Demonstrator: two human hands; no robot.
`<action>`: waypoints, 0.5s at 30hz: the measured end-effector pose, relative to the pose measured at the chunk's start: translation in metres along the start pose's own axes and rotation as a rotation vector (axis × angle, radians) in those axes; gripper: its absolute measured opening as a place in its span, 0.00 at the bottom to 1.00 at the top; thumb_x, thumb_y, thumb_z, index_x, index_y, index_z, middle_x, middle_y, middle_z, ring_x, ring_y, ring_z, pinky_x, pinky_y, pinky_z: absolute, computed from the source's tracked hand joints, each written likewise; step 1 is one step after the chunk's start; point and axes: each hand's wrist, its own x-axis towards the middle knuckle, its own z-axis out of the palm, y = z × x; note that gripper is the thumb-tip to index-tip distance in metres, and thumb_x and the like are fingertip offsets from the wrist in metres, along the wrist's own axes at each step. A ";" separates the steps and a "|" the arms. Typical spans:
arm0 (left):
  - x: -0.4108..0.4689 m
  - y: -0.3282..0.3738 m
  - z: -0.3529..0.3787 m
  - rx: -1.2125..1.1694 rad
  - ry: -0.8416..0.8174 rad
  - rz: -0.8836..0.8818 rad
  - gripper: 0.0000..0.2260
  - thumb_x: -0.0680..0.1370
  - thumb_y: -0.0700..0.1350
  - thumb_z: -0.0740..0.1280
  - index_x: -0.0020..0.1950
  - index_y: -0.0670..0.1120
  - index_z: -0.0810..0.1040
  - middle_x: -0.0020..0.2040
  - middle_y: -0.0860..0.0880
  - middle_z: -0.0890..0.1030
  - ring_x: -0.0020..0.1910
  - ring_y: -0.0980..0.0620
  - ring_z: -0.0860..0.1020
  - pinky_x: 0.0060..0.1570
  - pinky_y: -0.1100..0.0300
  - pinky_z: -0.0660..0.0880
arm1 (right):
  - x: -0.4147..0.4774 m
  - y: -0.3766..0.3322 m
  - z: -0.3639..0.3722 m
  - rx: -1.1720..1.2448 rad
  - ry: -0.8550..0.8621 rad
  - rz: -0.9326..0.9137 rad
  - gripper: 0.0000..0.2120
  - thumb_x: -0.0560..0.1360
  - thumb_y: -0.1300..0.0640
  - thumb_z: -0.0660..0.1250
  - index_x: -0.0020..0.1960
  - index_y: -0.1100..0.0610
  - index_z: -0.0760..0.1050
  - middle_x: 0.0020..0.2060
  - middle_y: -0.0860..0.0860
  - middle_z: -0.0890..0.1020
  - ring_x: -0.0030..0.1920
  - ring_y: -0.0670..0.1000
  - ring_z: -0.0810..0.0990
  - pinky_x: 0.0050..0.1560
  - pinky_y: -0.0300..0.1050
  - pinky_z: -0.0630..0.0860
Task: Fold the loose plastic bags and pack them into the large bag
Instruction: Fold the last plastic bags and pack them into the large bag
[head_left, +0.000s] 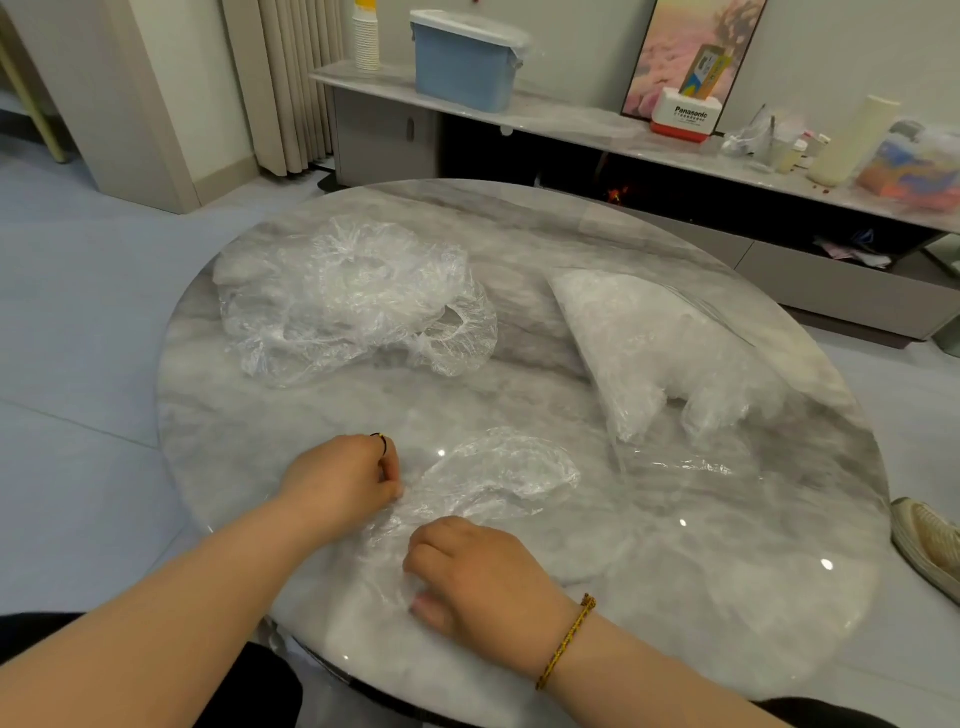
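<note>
Round grey-white marble table (727, 597), person seated at the 6 o'clock edge.

Work piece: single clear crinkled plastic bag (498, 478), lying flat on the table between centre and 6 o'clock. It is spread out, wrinkled, with no neat fold showing yet.

Left hand (345, 478): at the bag's 9 o'clock end, fingers curled in, pinching the film edge between thumb and fingertips.

Right hand (478, 571): at the bag's near edge, about 6 o'clock. The fingers are curled down onto the film and appear to grip it; the thumb lies against the table beside it.

Heap of loose clear plastic bags (353, 301): at 10 to 11 o'clock, a puffed and tangled mound. None of it looks folded.

Large clear bag stuffed with white plastic (649, 338): at 2 o'clock, lying on its side with its open mouth facing the centre. It is well apart from both hands, and some film spills from the mouth.

Progress, as judged: the large bag already bulges, so a fair share seems packed. One bag is in hand at the start of its fold. The whole heap is left to fold and pack, so the task looks perhaps half done.
</note>
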 end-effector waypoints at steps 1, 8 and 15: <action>-0.001 -0.001 0.000 -0.016 0.008 0.033 0.10 0.76 0.45 0.64 0.38 0.57 0.68 0.36 0.58 0.70 0.42 0.55 0.71 0.34 0.69 0.65 | 0.000 0.000 0.001 -0.005 0.016 0.012 0.13 0.64 0.53 0.54 0.34 0.53 0.78 0.35 0.46 0.80 0.33 0.47 0.79 0.24 0.33 0.70; -0.010 0.001 -0.001 -0.062 -0.007 0.392 0.24 0.74 0.33 0.52 0.65 0.49 0.73 0.71 0.55 0.64 0.72 0.60 0.57 0.65 0.73 0.51 | -0.004 0.004 -0.009 0.575 0.135 0.370 0.09 0.67 0.51 0.55 0.35 0.56 0.68 0.27 0.44 0.68 0.30 0.43 0.67 0.33 0.31 0.63; -0.007 -0.006 0.011 0.019 -0.146 0.441 0.24 0.69 0.45 0.55 0.63 0.45 0.75 0.70 0.50 0.68 0.71 0.57 0.61 0.68 0.69 0.56 | 0.001 0.016 -0.028 1.197 0.362 0.860 0.11 0.74 0.63 0.60 0.33 0.58 0.65 0.28 0.55 0.72 0.26 0.45 0.74 0.30 0.37 0.72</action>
